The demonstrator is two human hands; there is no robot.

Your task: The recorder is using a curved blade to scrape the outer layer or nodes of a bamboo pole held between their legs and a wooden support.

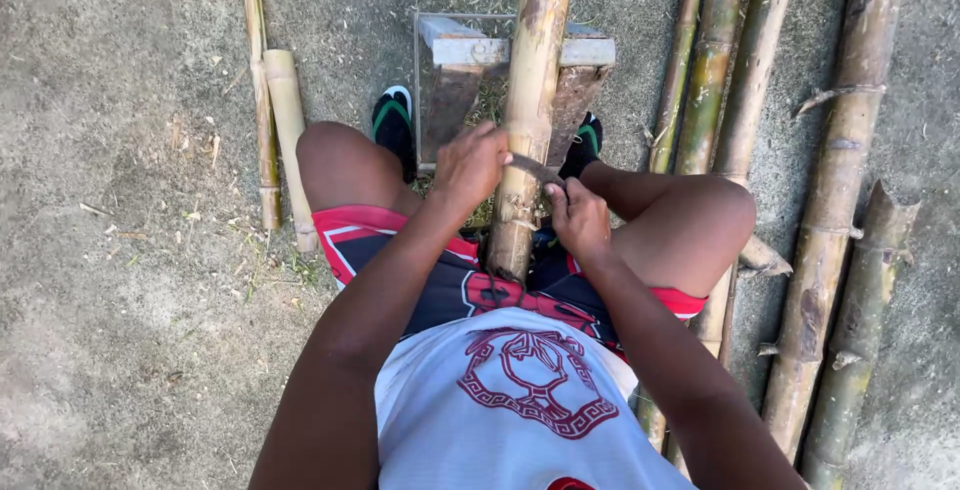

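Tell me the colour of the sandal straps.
Green straps on black sandals, clearest on the one beside the wooden stand in the head view.

A seated person braces a bamboo pole on a low wooden stand, left hand gripping it, right hand holding a curved blade. More bamboo poles lie at three o'clock.

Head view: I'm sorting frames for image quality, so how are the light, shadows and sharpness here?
Head view: bright daylight, evenly exposed; soft shadows under the legs and beside the bamboo poles; left hand, right hand and the bamboo pole they work on are sharp; the blade is dark and hard to read; slight wide-angle bending at the edges.
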